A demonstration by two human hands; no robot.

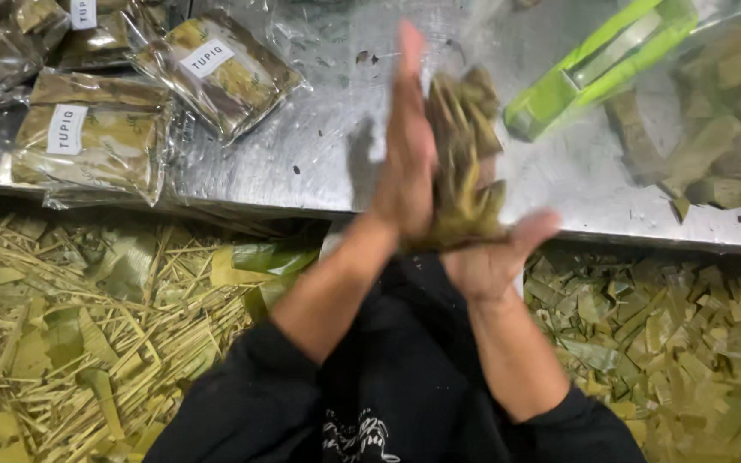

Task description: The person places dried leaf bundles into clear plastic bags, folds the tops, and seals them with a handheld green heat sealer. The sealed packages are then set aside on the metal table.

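My steel worktop (319,163) carries a bright green tool (598,69) at the back. Far left of that tool lie clear labelled packets of leaves (87,141); just right of it sits a heap of cut leaf pieces (722,129), touching the metal.
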